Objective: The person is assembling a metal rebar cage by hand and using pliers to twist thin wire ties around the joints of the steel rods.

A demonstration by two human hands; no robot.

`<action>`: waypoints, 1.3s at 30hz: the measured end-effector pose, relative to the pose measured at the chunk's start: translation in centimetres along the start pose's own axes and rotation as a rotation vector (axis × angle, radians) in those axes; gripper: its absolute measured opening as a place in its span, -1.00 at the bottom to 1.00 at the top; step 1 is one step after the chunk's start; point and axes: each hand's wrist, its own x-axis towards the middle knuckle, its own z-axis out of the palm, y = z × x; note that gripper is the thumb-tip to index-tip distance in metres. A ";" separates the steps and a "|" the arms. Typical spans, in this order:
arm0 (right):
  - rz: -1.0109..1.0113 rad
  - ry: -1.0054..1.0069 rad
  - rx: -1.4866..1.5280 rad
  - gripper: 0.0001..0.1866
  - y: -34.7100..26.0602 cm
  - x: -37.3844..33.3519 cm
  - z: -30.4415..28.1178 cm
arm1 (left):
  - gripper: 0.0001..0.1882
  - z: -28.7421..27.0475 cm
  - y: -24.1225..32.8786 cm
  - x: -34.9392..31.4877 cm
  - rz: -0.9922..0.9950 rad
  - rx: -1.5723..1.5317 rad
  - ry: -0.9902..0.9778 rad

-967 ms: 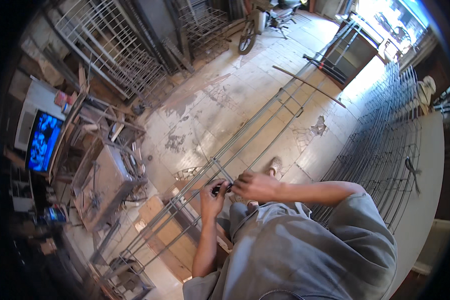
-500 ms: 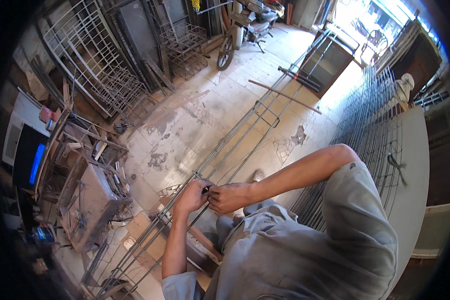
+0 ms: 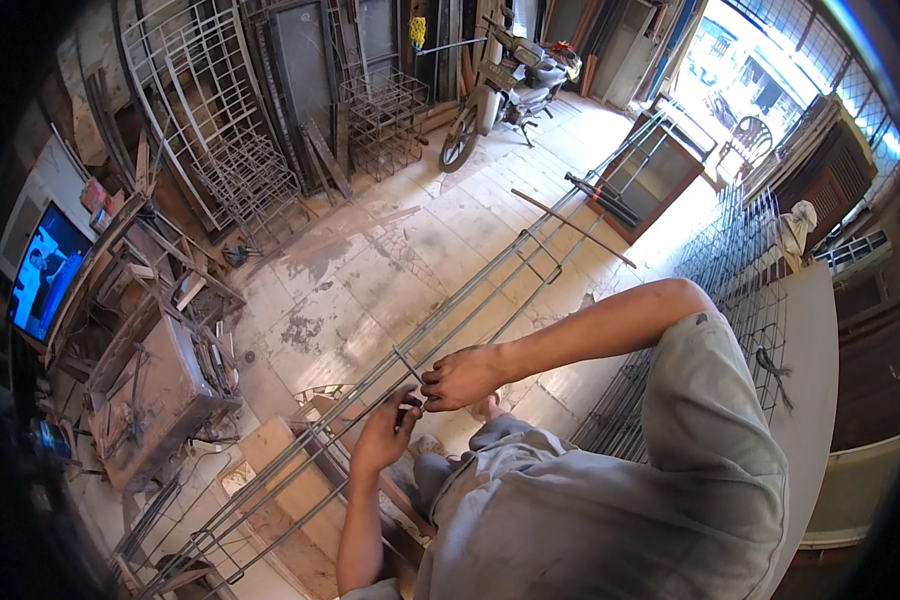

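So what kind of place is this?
Probably a metal workshop: there's a long frame of thin metal rods in the middle, a big bunch of rod frames on the right, and metal grilles standing at the back left.

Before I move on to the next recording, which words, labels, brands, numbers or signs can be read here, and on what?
No text can be read.
Lit screen: any lettering is too small and blurred.
Red item near the screen: too small to tell.
Motorcycle: any markings too small to read.
Metal rod frame: no lettering visible.
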 end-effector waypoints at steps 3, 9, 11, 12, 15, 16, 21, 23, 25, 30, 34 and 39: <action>0.038 0.013 0.020 -0.80 -0.4 0.6 0.2 | -0.62 1.3 0.6 -0.9 0.016 0.170 0.016; 0.427 -0.102 -0.002 -0.78 -3.4 1.5 0.1 | -0.71 3.4 1.6 -1.5 0.035 0.507 0.164; 0.544 -0.139 0.085 -0.78 -4.0 1.8 -0.4 | -0.74 3.7 2.0 -1.3 0.038 0.544 0.203; 0.602 -0.158 0.130 -0.78 -4.3 1.9 -0.7 | -0.75 3.8 2.2 -1.1 0.039 0.562 0.223; 0.891 -0.097 0.269 -0.76 -5.9 2.5 -0.7 | -0.79 4.5 2.4 -0.8 -0.030 0.620 0.240; 0.955 -0.047 0.302 -0.76 -6.3 2.6 -0.3 | -0.80 4.7 2.3 -0.5 -0.050 0.625 0.247; 1.199 0.151 0.402 -0.75 -7.6 3.3 0.9 | -0.83 4.8 2.1 0.0 -0.081 0.579 0.271; 1.226 0.034 0.528 -0.71 -7.0 3.2 -0.2 | -0.82 4.5 2.2 0.1 -0.089 0.539 0.261; 1.185 0.038 0.538 -0.65 -6.5 2.3 -1.8 | -0.81 4.3 2.1 0.3 -0.108 0.503 0.241; 1.165 0.324 0.538 -0.52 -6.9 -5.2 -9.1 | -0.75 4.1 2.3 1.3 -0.196 0.461 0.161; 1.345 0.521 0.691 -0.62 -6.4 -13.0 -14.0 | -0.72 3.1 2.2 0.7 -0.249 0.431 0.174; 1.700 0.621 0.173 -0.71 -4.8 -26.0 -11.4 | -0.72 3.8 2.2 1.6 -0.333 0.320 0.144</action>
